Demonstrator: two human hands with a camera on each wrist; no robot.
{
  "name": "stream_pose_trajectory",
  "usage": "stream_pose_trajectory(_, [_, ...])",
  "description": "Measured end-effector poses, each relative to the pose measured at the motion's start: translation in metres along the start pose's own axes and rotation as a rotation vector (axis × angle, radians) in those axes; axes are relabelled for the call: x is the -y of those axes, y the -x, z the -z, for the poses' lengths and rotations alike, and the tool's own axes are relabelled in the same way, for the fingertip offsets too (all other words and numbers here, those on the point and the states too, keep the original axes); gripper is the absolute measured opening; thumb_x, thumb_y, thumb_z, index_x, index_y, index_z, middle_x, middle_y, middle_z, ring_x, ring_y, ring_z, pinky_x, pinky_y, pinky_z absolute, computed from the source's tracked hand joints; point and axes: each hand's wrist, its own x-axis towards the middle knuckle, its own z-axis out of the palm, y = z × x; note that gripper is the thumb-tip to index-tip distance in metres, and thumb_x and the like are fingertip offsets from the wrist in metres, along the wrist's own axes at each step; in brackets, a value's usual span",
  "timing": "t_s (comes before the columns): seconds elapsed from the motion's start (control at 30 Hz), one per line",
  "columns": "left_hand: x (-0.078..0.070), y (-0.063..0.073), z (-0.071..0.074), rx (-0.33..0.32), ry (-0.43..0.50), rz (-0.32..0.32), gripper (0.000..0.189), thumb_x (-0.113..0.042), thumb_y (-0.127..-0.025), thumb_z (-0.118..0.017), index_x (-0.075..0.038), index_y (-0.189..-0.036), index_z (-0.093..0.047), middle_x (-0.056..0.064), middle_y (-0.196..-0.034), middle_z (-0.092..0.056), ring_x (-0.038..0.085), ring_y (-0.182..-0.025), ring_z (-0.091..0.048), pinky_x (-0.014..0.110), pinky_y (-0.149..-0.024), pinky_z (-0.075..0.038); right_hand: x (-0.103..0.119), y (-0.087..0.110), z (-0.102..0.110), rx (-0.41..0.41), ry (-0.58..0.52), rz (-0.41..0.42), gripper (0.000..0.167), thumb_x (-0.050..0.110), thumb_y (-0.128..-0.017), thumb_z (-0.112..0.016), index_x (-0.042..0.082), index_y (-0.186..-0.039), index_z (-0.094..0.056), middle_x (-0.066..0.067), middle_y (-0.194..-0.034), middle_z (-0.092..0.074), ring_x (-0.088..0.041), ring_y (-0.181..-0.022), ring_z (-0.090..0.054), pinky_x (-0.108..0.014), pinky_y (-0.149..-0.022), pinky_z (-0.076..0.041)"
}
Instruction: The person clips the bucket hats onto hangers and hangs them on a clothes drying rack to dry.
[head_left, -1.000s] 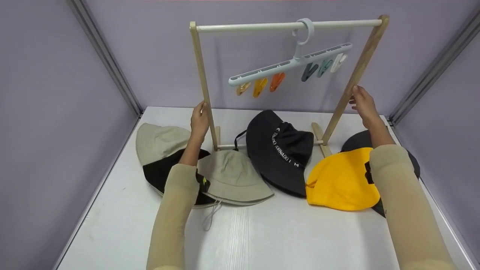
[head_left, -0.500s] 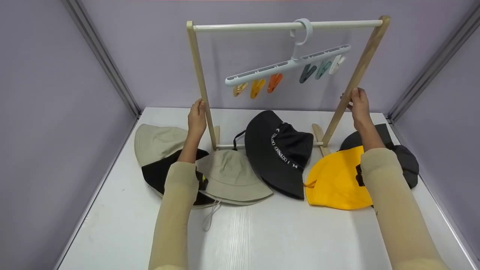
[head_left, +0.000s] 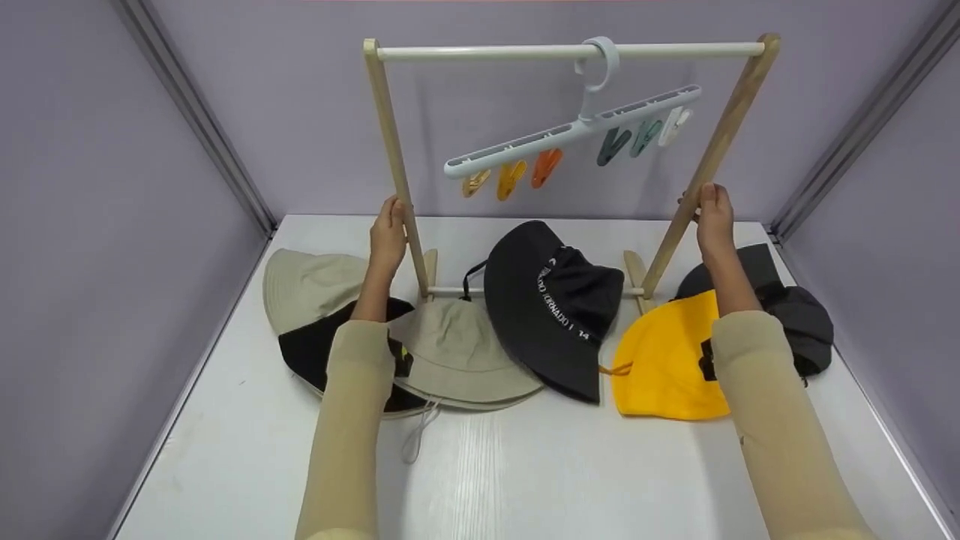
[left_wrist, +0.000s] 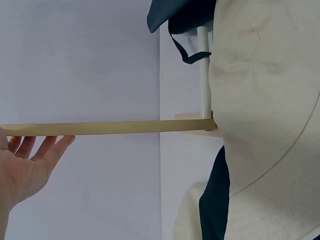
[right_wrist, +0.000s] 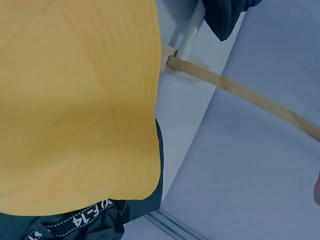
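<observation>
A small wooden clothes rack (head_left: pixel 517 52) with a white top rail stands behind a row of hats. My left hand (head_left: pixel 388 238) holds its left post (head_left: pixel 391 139) at mid-height; in the left wrist view the fingers (left_wrist: pixel 50 150) lie against the post's edge. On the other side my right hand (head_left: pixel 716 221) grips the right post (head_left: pixel 726 131), with fingertips showing past its far side. Only a sliver of that hand shows in the right wrist view. From the rail hangs a pale blue clip hanger (head_left: pixel 570 135), tilted, with several coloured clips, among them an orange clip (head_left: pixel 547 168).
A black wide-brimmed hat (head_left: pixel 525 300) with white lettering lies against the rack's lower bar. Left of it are a beige bucket hat (head_left: pixel 465 352) and a beige-and-black pile (head_left: pixel 315 292). A yellow hat (head_left: pixel 667 360) and dark caps (head_left: pixel 806 330) lie right. Walls enclose the white table (head_left: pixel 480 480).
My right hand has closed its fingers around the right post and moved slightly down. The rack's left side has shifted a little left, with my left hand on it; the hanger moved slightly too.
</observation>
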Motion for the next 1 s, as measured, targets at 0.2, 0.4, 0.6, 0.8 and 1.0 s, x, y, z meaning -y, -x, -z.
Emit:
stream_pose_trajectory(0.2, [0.001, 0.001, 0.004, -0.005, 0.018, 0.014, 0.043, -0.03, -0.102, -0.028, -0.005, -0.132, -0.044, 0.019, -0.115, -0.054, 0.027, -0.106, -0.052, 0.042, -0.082, -0.047, -0.011, -0.002, -0.004, -0.061, -0.02, 0.003, 0.025, 0.029, -0.1, -0.03, 0.011, -0.106, -0.046, -0.006, -0.096, -0.051, -0.024, -0.099, -0.05, -0.041, -0.097, -0.032])
stream_pose_trajectory(0.4, [0.001, 0.001, 0.004, 0.002, 0.02, 0.016, 0.043, -0.031, -0.102, -0.028, -0.005, -0.132, -0.044, 0.019, -0.113, -0.054, 0.026, -0.106, -0.051, 0.042, -0.082, -0.047, -0.003, 0.007, -0.006, -0.083, -0.024, -0.005, 0.025, 0.027, -0.101, -0.03, 0.01, -0.107, -0.046, -0.013, -0.099, -0.051, -0.031, -0.103, -0.048, -0.042, -0.097, -0.032])
stream_pose_trajectory(0.6, [0.003, 0.001, 0.003, 0.003, 0.03, 0.015, 0.043, -0.031, -0.101, -0.029, -0.005, -0.132, -0.045, 0.019, -0.113, -0.054, 0.026, -0.106, -0.051, 0.042, -0.082, -0.047, 0.005, 0.013, -0.009, -0.101, -0.026, -0.015, 0.024, 0.025, -0.101, -0.029, 0.01, -0.105, -0.046, -0.01, -0.096, -0.052, -0.029, -0.1, -0.05, -0.04, -0.096, -0.033])
stream_pose_trajectory(0.8, [0.005, 0.001, 0.004, 0.011, 0.04, 0.009, 0.042, -0.031, -0.101, -0.029, -0.004, -0.13, -0.045, 0.02, -0.114, -0.054, 0.027, -0.108, -0.051, 0.042, -0.082, -0.047, -0.012, 0.005, -0.005, -0.106, -0.01, -0.002, 0.028, 0.032, -0.1, -0.03, 0.01, -0.107, -0.047, -0.003, -0.094, -0.053, -0.024, -0.099, -0.051, -0.038, -0.097, -0.032])
stream_pose_trajectory(1.0, [0.006, 0.0, 0.006, 0.01, 0.023, 0.004, 0.043, -0.031, -0.101, -0.029, -0.003, -0.13, -0.045, 0.02, -0.116, -0.054, 0.027, -0.11, -0.051, 0.043, -0.082, -0.047, -0.012, 0.009, -0.005, -0.107, -0.017, -0.006, 0.024, 0.028, -0.101, -0.029, 0.011, -0.105, -0.047, -0.005, -0.094, -0.053, -0.019, -0.094, -0.052, -0.04, -0.096, -0.033])
